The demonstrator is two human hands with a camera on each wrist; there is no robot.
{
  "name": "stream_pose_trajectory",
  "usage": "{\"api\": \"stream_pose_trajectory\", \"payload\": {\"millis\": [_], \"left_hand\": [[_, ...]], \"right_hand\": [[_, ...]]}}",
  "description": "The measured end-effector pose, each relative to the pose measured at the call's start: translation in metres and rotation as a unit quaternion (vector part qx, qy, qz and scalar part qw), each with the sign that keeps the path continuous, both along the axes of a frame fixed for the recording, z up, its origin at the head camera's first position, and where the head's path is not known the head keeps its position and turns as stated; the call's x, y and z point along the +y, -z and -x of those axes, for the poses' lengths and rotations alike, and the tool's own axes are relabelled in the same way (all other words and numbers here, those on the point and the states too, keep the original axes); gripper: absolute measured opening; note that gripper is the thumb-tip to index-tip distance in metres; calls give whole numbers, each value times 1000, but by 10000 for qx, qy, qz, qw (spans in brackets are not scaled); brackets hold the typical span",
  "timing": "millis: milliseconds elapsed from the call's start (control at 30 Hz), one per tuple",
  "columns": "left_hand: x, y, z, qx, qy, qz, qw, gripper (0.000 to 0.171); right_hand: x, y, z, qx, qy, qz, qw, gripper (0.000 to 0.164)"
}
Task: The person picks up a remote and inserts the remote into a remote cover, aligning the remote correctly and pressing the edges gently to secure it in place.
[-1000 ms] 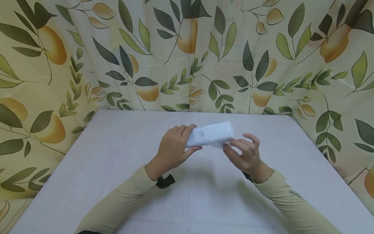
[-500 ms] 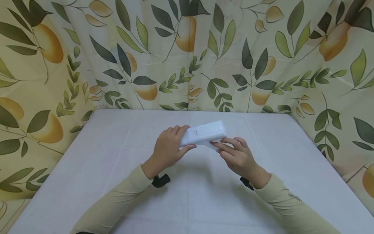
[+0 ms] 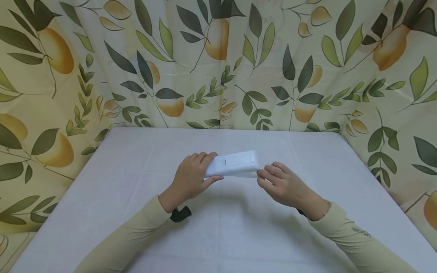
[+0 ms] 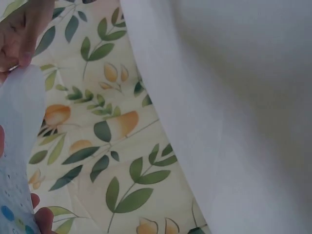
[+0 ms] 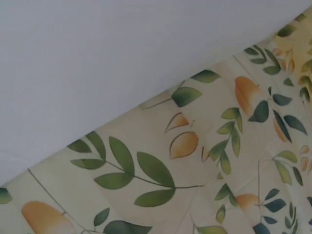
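A white remote control [image 3: 239, 162] is held above the table, its back with the battery cover facing up in the head view. My left hand [image 3: 191, 174] grips its left end, thumb along the near side and fingers over the top. From its underside a clear plastic film [image 3: 247, 175] reaches out past the right end. My right hand [image 3: 283, 185] pinches the edge of that film between thumb and fingers. In the left wrist view, the translucent film [image 4: 24, 97] hangs from the right hand's fingertips, with coloured spots [image 4: 7, 212] low on the remote's face.
A white cloth covers the table [image 3: 218, 235] under both hands. Behind it hangs a curtain [image 3: 218, 94] printed with leaves and fruit. A black wrist strap [image 3: 181, 214] shows below the left hand. The right wrist view holds only cloth and curtain.
The right hand has shifted from under the remote's right end to just beyond it, drawing the film outward. The remote has moved left and lower and lies more level.
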State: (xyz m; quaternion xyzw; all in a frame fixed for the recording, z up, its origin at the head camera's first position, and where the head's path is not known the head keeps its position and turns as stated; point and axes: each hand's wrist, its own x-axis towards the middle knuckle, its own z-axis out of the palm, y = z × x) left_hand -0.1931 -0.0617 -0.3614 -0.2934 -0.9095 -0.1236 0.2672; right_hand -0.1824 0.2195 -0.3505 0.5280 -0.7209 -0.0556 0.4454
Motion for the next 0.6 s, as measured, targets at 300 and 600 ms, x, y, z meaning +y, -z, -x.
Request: {"api": "stream_pose_trajectory", "payload": {"millis": [300, 600], "left_hand": [[-5, -1, -4, 328, 235, 47, 9992, 61], [-10, 3, 1, 876, 989, 228, 9910, 61]], "right_hand": [[11, -9, 2, -541, 59, 67, 9985, 33], [7, -8, 1, -428, 611, 238, 9969, 36]]}}
